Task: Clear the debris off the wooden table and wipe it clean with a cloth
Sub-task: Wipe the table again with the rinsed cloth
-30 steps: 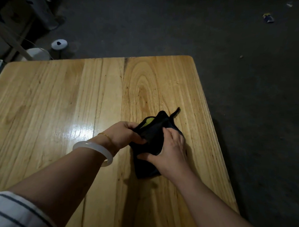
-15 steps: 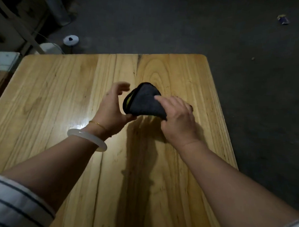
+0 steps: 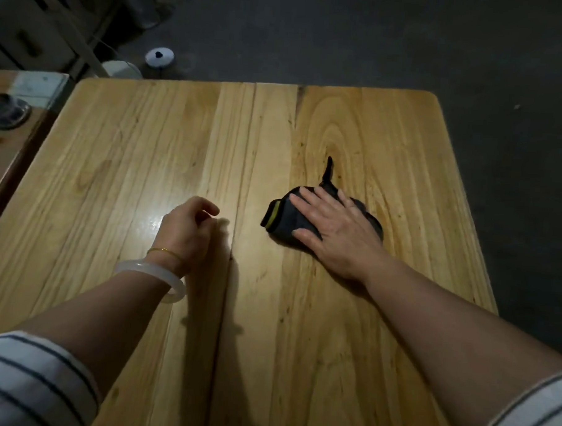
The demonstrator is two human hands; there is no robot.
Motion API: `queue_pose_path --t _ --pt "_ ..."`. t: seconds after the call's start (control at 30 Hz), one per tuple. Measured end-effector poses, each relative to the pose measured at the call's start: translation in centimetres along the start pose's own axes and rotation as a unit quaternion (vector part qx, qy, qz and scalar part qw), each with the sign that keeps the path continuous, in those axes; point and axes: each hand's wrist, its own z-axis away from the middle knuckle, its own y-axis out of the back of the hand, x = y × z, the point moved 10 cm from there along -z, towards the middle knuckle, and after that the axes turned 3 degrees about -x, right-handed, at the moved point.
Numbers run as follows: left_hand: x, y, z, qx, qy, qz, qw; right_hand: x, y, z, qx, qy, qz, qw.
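Observation:
A folded dark cloth with a yellow edge [image 3: 281, 214] lies on the wooden table [image 3: 131, 148], right of the middle. My right hand [image 3: 333, 228] presses flat on the cloth with straight, spread fingers. A thin dark strip of the cloth sticks out beyond my fingertips. My left hand [image 3: 185, 231] hovers just above or on the table to the left of the cloth, apart from it, its fingers loosely curled and holding nothing. No debris shows on the tabletop.
A second, darker table [image 3: 5, 155] adjoins at the left, with a round dark dish [image 3: 7, 110] on it. A white round object [image 3: 159, 56] sits on the dark floor beyond the far edge. Furniture [image 3: 33, 31] stands at the far left.
Both hands held and folded the cloth in the air a moment ago. Now the cloth is down on the table under my flat right hand, and my left hand has let go.

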Motion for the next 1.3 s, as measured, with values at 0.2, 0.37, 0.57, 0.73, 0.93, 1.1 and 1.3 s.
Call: queue_pose_path --t 0.2,0.37,0.57,0.73,0.93,1.1,1.3 --pt "-3.5 0.9 -0.6 0.032 -0.008 0.063 0.997 1.0 -0.5 -2.3 0.064 -0.174 -0.034 0.982" --pt "-4.0 0.9 -0.6 0.017 -0.008 0.124 0.992 -4.0 -1.4 -3.6 0.037 -0.141 -0.036 0.989" --pt "-4.6 0.9 -0.8 0.016 0.02 0.198 0.98 -12.7 -4.2 1.6 -0.01 0.068 -0.013 0.998" --pt "-4.4 1.0 -0.6 0.03 0.011 0.185 0.982 -12.3 -6.0 6.5 -0.07 0.197 0.007 0.978" --pt "-4.6 0.8 -0.6 0.039 0.009 0.176 0.984 -3.3 -2.2 4.2 -0.01 0.051 -0.001 0.999" --pt "-4.7 0.9 -0.8 0.044 0.007 0.156 0.987 3.6 0.2 0.5 0.068 -0.164 -0.025 0.984" --pt "-4.8 0.8 -0.6 0.047 0.007 0.147 0.988 2.1 -0.9 1.0 0.072 -0.223 -0.047 0.971"
